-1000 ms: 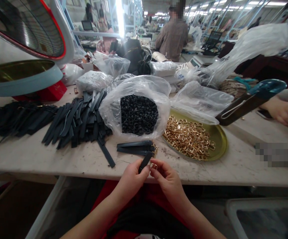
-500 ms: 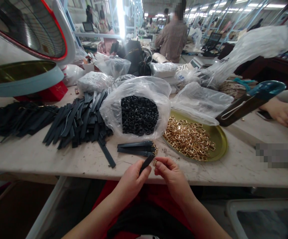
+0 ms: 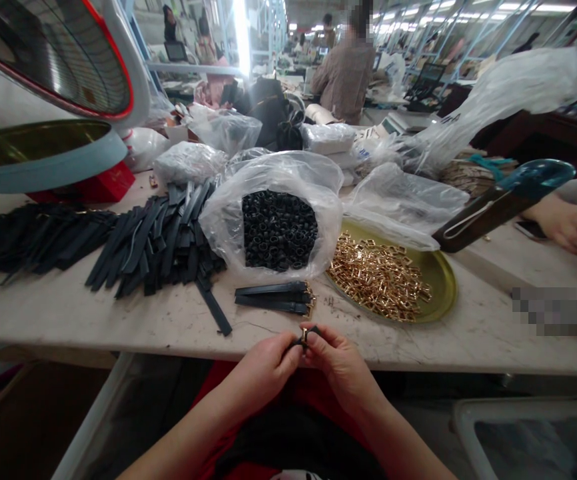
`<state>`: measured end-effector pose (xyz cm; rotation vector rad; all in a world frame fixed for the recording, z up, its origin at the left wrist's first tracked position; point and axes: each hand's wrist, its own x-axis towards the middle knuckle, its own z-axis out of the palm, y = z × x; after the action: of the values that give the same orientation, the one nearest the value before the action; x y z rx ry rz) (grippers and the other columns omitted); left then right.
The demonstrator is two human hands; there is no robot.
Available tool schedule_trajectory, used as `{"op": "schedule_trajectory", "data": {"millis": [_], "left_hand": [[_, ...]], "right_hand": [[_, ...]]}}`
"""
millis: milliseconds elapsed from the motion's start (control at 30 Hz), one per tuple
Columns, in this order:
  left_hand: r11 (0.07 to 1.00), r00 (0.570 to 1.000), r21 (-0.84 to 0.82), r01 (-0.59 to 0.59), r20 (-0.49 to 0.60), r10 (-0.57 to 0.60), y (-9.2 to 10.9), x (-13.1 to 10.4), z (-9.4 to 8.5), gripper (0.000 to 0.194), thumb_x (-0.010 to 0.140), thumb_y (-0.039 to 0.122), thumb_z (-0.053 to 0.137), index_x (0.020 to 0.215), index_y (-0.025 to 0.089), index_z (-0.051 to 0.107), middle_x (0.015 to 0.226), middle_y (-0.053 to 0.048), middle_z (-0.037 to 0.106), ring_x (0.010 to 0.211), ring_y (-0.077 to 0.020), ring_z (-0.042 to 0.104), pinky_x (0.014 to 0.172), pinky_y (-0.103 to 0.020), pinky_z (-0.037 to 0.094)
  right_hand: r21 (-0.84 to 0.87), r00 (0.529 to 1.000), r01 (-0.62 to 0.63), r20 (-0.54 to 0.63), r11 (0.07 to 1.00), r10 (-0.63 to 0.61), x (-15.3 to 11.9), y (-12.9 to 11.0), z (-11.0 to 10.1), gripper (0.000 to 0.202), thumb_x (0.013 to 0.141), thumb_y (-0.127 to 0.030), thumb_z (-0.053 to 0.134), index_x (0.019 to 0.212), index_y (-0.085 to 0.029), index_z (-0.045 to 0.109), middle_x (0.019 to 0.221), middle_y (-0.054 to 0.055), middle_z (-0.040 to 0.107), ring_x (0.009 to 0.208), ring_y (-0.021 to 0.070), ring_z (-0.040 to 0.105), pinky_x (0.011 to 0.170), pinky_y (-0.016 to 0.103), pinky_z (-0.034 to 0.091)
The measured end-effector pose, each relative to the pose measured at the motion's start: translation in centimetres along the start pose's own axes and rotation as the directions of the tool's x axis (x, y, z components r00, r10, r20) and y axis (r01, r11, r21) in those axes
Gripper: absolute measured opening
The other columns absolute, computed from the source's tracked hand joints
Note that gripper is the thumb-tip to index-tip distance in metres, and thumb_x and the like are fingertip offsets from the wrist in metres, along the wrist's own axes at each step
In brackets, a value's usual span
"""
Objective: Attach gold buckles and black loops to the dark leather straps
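Our left hand (image 3: 274, 355) pinches a dark strap (image 3: 298, 341) between thumb and fingers; our right hand (image 3: 341, 353) pinches it on the other side of a small gold buckle (image 3: 305, 336). We have both just above the tabletop's (image 3: 168, 327) near edge, with a strip of surface between them and the laid-out straps (image 3: 272, 298). The buckle looks shiny, with dark material showing on both sides; our fingers hide the rest. Farther out, we see the plastic bag (image 3: 222, 223) of black loops (image 3: 279, 230) and, rightward, the gold plate's (image 3: 443, 287) curved rim.
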<state>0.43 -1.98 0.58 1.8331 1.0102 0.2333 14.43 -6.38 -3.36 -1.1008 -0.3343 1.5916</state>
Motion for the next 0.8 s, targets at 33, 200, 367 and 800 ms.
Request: {"op": "schedule_trajectory", "data": {"millis": [33,200,367,800], "left_hand": [[1.0,1.0,0.002,0.025,-0.018,-0.025,-0.1,-0.1,0.0,0.021,0.087,0.029,0.035,0.078,0.019,0.051,0.072,0.001,0.057,0.068,-0.0148,0.051,0.06,-0.024,0.034],[0.997,0.994,-0.03,0.077,-0.073,-0.079,-0.2,-0.6,-0.1,0.02,0.086,0.03,0.038,0.074,0.019,0.049,0.065,0.003,0.053,0.063,-0.0141,0.049,0.059,-0.024,0.034],[0.974,0.993,-0.226,0.013,-0.114,-0.04,-0.6,0.0,0.4,0.02,0.083,0.033,0.046,0.082,0.017,0.056,0.078,0.0,0.061,0.074,-0.0149,0.054,0.068,-0.024,0.039],[0.895,0.975,-0.407,0.185,-0.041,-0.22,-1.1,0.5,1.2,0.021,0.077,0.036,0.047,0.07,0.017,0.05,0.056,0.006,0.045,0.046,-0.0085,0.039,0.045,-0.02,0.032]], "right_hand": [[-0.019,0.999,0.03,-0.025,0.999,-0.031,0.1,-0.1,-0.1,0.029,0.063,-0.03,0.075,0.088,-0.019,0.068,0.068,-0.002,0.064,0.056,0.0067,0.055,0.057,0.019,0.048],[-0.11,0.982,0.139,-0.115,0.984,-0.152,0.6,-1.0,-0.1,0.033,0.064,-0.036,0.074,0.091,-0.02,0.067,0.074,-0.002,0.064,0.055,0.0068,0.054,0.057,0.02,0.046],[-0.161,0.992,0.1,-0.059,0.982,-0.111,-0.3,-0.4,0.8,0.037,0.064,-0.039,0.072,0.094,-0.017,0.065,0.073,0.0,0.066,0.062,0.0122,0.059,0.063,0.026,0.047],[-0.493,0.955,0.259,0.0,0.83,-0.298,-0.7,-0.2,0.3,0.032,0.075,-0.048,0.059,0.071,-0.016,0.059,0.063,0.001,0.061,0.06,0.0135,0.054,0.058,0.024,0.043]]}}
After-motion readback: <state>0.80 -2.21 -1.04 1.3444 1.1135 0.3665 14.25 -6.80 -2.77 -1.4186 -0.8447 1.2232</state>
